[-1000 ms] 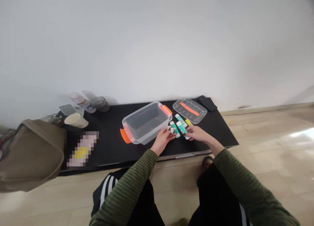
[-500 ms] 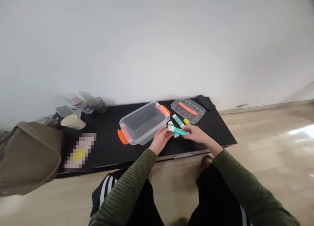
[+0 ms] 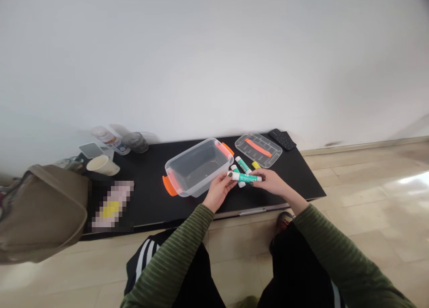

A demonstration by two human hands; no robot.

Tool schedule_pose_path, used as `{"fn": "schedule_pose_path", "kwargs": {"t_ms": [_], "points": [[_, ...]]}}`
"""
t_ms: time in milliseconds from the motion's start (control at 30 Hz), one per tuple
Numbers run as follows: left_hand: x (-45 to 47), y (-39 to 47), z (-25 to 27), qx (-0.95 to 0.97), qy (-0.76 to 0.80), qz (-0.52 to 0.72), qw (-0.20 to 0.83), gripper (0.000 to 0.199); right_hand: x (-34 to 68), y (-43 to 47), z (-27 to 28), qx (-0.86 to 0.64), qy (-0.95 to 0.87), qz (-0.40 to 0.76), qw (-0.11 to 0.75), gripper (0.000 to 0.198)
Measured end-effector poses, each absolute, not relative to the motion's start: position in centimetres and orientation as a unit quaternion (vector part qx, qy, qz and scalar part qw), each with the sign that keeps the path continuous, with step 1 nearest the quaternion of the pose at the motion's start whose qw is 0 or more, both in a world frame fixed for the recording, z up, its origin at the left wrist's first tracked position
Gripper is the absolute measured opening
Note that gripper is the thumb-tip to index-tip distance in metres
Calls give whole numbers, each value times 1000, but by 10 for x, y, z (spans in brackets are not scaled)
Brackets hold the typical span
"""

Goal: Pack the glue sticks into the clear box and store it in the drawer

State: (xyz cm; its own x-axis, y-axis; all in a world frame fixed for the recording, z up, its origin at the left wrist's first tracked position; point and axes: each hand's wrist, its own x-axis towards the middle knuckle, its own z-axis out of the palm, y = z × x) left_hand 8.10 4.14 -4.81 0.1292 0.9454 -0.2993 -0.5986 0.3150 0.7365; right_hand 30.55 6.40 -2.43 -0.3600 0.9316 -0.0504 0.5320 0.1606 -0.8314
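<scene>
Both hands grip a green-and-white glue stick [image 3: 247, 178], which lies nearly level between them above the black tabletop. My left hand [image 3: 217, 191] pinches its white left end. At the other end, the fingers of my right hand [image 3: 271, 182] are closed on it. Just behind lies another glue stick [image 3: 243, 164] of the same colours. A third glue stick [image 3: 235, 168] is partly covered by the held one. Beside my right hand, a small yellow piece [image 3: 256, 164] shows; the rest is hidden. A clear plastic box [image 3: 197, 189] with orange latches stands open left of the hands.
The box's clear lid [image 3: 276, 158] with an orange handle lies behind my right hand, near a black patterned item [image 3: 286, 140]. Leftward are a paper cup [image 3: 105, 166], a white bottle [image 3: 109, 138], a dark glass [image 3: 136, 142], a blurred-out packet [image 3: 115, 205] and a brown bag [image 3: 43, 210].
The held glue stick is turned a little closer to level, and more of its right end shows. Both hands keep their grip. The view has shifted slightly.
</scene>
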Motion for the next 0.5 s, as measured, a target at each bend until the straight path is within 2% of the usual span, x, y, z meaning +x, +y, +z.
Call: {"fn": "schedule_pose_path", "kwargs": {"t_ms": [267, 500], "points": [[80, 38, -42, 251, 390, 528, 711, 30, 305, 63, -23, -519, -700, 418, 254, 37], [75, 32, -39, 283, 389, 518, 707, 38, 300, 52, -14, -500, -671, 488, 249, 34]]}}
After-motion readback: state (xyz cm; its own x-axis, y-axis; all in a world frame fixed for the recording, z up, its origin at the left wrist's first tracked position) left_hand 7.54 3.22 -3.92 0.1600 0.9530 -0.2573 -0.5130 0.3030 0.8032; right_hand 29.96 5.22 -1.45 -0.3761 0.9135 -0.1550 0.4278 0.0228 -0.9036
